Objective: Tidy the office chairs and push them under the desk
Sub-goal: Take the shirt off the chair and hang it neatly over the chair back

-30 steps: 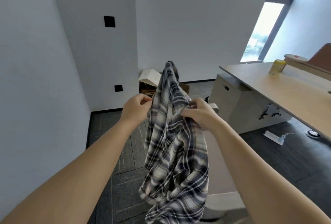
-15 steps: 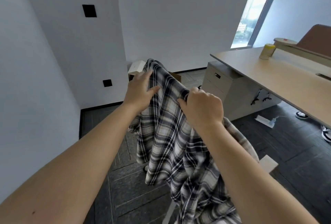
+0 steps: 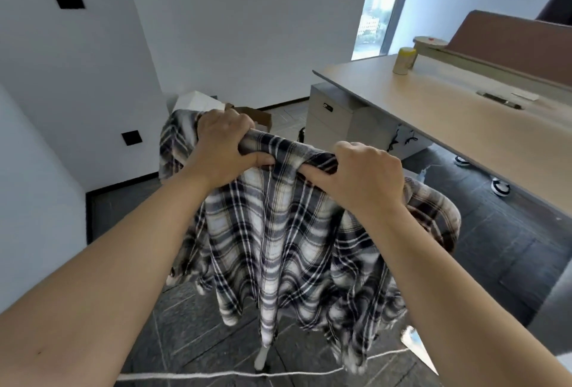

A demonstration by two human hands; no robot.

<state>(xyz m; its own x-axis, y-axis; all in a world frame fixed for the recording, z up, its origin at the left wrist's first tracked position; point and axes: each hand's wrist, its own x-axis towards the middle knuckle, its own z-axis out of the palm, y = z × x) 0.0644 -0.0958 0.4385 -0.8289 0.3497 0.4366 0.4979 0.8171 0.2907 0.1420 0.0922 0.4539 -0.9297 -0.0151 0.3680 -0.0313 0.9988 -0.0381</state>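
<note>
A black, grey and white plaid shirt (image 3: 278, 241) hangs spread out in front of me, draped over the back of an office chair that it almost entirely hides. My left hand (image 3: 221, 151) grips the shirt's top edge on the left. My right hand (image 3: 359, 179) grips the same top edge on the right. Below the shirt, a pale chair post (image 3: 263, 355) shows. The light wooden desk (image 3: 464, 126) stretches along the right side.
A grey drawer cabinet (image 3: 334, 120) stands under the desk's near end. Cardboard boxes (image 3: 247, 114) lie on the floor by the far wall. A yellow-lidded jar (image 3: 404, 60) and a brown partition (image 3: 510, 42) are on the desk. Cables and chair casters (image 3: 500, 186) sit under it.
The shirt went from a bunched hanging bundle to spread wide, and my hands have moved apart along its top edge and lowered it. My view has turned right, toward the desk.
</note>
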